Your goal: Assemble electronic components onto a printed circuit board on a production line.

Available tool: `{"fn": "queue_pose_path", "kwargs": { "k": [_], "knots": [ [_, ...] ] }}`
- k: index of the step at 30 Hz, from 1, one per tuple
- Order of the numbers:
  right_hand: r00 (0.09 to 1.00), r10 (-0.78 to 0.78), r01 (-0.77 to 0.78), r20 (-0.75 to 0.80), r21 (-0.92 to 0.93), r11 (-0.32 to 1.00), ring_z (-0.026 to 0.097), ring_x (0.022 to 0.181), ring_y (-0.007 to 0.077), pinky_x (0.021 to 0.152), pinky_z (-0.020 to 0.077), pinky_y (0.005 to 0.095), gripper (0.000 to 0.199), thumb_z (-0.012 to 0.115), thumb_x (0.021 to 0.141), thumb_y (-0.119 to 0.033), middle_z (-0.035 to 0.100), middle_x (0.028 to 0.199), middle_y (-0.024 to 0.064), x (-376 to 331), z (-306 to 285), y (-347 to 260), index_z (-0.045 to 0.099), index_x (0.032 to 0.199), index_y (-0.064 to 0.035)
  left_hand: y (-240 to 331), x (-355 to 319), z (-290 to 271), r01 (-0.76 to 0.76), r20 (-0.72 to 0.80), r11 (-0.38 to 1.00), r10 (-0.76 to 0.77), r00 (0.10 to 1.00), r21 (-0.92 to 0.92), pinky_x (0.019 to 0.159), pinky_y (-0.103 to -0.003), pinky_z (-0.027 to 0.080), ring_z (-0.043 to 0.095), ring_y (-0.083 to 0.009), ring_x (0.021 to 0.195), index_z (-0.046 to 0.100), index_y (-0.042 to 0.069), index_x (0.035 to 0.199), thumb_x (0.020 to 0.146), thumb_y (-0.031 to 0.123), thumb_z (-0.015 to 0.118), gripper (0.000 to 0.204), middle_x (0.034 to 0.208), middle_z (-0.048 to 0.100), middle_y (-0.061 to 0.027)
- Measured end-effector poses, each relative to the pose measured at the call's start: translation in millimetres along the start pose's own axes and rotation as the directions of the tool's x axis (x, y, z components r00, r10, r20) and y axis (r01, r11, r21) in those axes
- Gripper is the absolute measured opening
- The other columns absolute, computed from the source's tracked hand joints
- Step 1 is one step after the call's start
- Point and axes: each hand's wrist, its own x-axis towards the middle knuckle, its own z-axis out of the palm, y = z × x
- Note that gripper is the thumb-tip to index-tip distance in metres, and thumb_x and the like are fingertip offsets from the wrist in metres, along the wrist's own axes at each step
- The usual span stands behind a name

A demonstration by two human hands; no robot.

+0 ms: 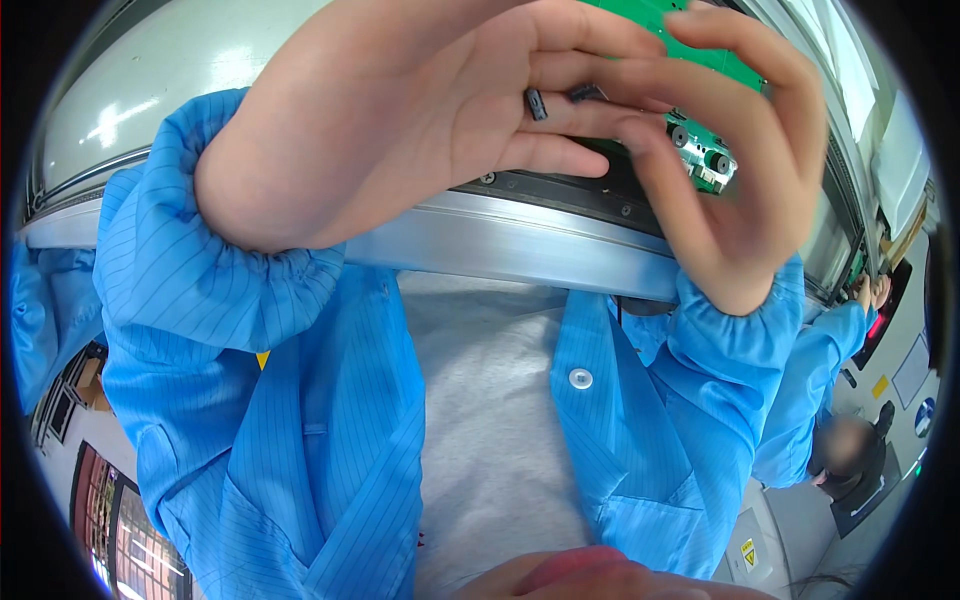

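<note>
My left hand (430, 130) is turned palm up in the upper middle, with its fingers stretched and slightly bent. It carries two small black electronic parts: one black rectangular part (537, 105) lies at the base of the fingers, and another dark part (587, 93) sits a little farther along them. From the right comes my right hand (755, 150), its fingers curved and apart. One of its fingers reaches over the left fingers to the farther part, and its thumb is close by. Blur hides whether they touch the part. Under both hands is a green circuit board (730, 95), partly covered.
A silver metal rail (500, 240) runs along the near edge, with a dark screwed strip (500, 185) beyond it. Round black components (718, 162) stand on the board. Pale glossy surface (190, 85) lies at left. Another person in a blue sleeve (815, 365) works at right.
</note>
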Motion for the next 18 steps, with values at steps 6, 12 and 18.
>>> {"fn": "queue_pose_path", "kwargs": {
  "k": [6, 12, 18],
  "knots": [
    [0.999, 0.014, -0.013, 0.038, -0.032, 0.999, 0.053, 0.098, 0.0262, 0.093, 0.0362, 0.0434, 0.009, 0.069, 0.07, -0.009, 0.056, 0.105, 0.0116, 0, 8, 1, 0.066, 0.078, -0.0073, -4, 4, -6, -0.005, -0.02, 1.0, 0.005, 1.0, -0.028, 0.102, -0.036, 0.035, 0.047, -0.0291, 0.118, 0.029, -0.004, 0.138, 0.095, 0.054, 0.023, 0.073, 0.128, 0.043, -0.0239],
    [0.999, -0.037, 0.035, 0.033, 0.076, 0.997, 0.054, 0.105, 0.0292, 0.092, 0.0431, 0.0383, 0.016, 0.065, 0.074, -0.001, 0.056, 0.11, 0.0152, -3, -4, 7, 0.063, 0.09, -0.002, -18, 4, 34, -0.08, -0.326, 0.842, 0.292, 0.899, 0.533, 0.077, -0.027, 0.046, 0.055, -0.0178, 0.079, 0.047, -0.002, 0.122, 0.096, 0.035, 0.036, 0.046, 0.096, 0.055, -0.013],
    [0.999, -0.039, 0.044, -0.029, 0.245, 0.969, 0.055, 0.105, 0.0301, 0.093, 0.044, 0.0379, 0.017, 0.064, 0.072, 0.001, 0.055, 0.112, 0.0164, -5, 1, 12, 0.063, 0.089, -0.0022, -7, -1, 36, 0.035, -0.216, 0.581, 0.245, 0.945, 0.813, 0.069, -0.023, 0.051, 0.059, -0.0136, 0.069, 0.054, -0.001, 0.114, 0.094, 0.018, 0.049, 0.027, 0.092, 0.061, -0.0129]
  ]
}}
